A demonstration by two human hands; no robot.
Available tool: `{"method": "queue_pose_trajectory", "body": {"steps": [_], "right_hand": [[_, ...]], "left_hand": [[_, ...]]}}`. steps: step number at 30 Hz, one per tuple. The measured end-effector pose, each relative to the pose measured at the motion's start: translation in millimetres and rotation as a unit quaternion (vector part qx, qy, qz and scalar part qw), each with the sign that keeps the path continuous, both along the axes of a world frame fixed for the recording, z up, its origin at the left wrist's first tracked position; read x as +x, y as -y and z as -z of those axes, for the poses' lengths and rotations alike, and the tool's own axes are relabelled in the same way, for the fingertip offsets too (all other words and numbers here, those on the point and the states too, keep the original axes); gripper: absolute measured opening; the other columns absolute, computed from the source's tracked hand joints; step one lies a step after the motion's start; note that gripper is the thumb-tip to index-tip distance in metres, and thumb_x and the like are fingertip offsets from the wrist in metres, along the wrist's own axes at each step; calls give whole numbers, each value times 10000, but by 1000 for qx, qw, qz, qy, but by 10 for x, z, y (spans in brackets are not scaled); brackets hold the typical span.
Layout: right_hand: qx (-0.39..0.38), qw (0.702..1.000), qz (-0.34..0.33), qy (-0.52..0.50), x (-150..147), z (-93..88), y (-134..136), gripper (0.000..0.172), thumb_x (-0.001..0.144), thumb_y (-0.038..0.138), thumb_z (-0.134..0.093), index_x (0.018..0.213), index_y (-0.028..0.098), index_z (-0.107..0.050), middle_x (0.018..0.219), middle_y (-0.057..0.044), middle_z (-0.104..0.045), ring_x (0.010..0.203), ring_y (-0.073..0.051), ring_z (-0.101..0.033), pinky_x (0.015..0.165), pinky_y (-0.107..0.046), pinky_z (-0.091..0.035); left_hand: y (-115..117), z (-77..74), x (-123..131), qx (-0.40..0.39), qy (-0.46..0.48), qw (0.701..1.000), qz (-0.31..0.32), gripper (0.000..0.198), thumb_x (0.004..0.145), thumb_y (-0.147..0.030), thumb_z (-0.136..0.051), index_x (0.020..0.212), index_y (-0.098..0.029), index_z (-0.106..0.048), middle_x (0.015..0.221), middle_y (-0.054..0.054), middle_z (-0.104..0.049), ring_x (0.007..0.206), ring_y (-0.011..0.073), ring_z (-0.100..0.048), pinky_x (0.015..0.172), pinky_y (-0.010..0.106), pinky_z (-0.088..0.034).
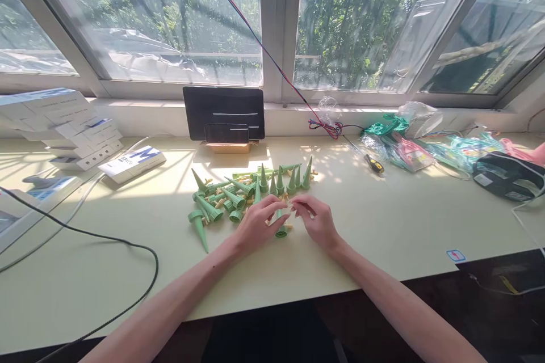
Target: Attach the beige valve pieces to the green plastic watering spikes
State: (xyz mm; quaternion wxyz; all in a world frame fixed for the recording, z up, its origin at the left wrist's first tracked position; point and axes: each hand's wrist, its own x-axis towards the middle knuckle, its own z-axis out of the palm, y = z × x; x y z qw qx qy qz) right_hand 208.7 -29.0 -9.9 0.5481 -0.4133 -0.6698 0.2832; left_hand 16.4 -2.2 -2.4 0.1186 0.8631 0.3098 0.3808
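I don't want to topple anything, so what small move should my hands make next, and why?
Perhaps ease your left hand and right hand slightly toward you: they nearly meet in front of the upright green spikes, which could tip if brushed. Whether anything is pinched between them is too small to tell.

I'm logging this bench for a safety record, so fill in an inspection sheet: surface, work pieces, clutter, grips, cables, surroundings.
Surface: pale tabletop, sunlit in patches toward the back.
Work pieces: green spikes, some upright, others lying on their sides; small tan pieces among them.
Clutter: stacked white boxes at left; screwdriver and pink bag at right.
Grips: left grip and right grip close together at the pile; anything held is too small to identify.
Cables: black cable crosses the left side; red-and-blue cable hangs before the window.
Surroundings: greenery outside; dark screen behind the spikes.
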Motion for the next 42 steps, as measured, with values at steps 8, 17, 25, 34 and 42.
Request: {"method": "queue_pose_trajectory", "body": {"steps": [8, 17, 25, 34, 42], "right_hand": [[12, 999, -23, -37, -19, -7, 0, 156, 966, 298, -548, 982, 225, -686, 973, -59, -660, 712, -152, -669, 713, -333, -598], [15, 999, -42, -29, -35, -9, 13, 158, 966, 307, -552, 998, 226, -685, 1008, -69, -646, 733, -160, -692, 733, -343, -621], [20, 999, -43, 14, -26, 1, 3, 143, 949, 296, -573, 1006, 232, -688, 1028, -80, -656, 839, -183, -663, 738, -332, -609], [-6, 997, -45, 64, -35, -18, 12, 141, 961, 286, -537, 971, 212, -657, 869, -50, -686, 773, -182, -655, 705, -318, -559], [-41, 998, -46, -22, -34, -49, -15, 170, 955, 344, -555, 939, 198, -639, 800, -35, -668, 689, -169, -675, 619, -306, -573]], "left_hand": [[2, -13, -1, -9, 2, 1000, 4, 159, 979, -259, -519, 992, -201, -667, 886, 29, -627, 643, 89, -542, 594, 212, -437], [-32, 24, -11, -3, 14, 1000, 21, 206, 1001, -236, -468, 952, -187, -662, 830, 23, -587, 673, 97, -543, 622, 211, -444], [-17, 4, -8, 15, 27, 999, 10, 207, 992, -226, -464, 895, -182, -642, 783, 13, -570, 623, 93, -500, 566, 204, -410], [5, -22, -2, 24, 15, 1000, 9, 196, 963, -183, -484, 802, -177, -596, 743, -1, -520, 579, 84, -445, 546, 208, -383], [-17, -34, -20, 38, 50, 998, 8, 198, 966, -181, -493, 798, -172, -598, 699, -12, -489, 559, 82, -394, 515, 207, -343]]}}
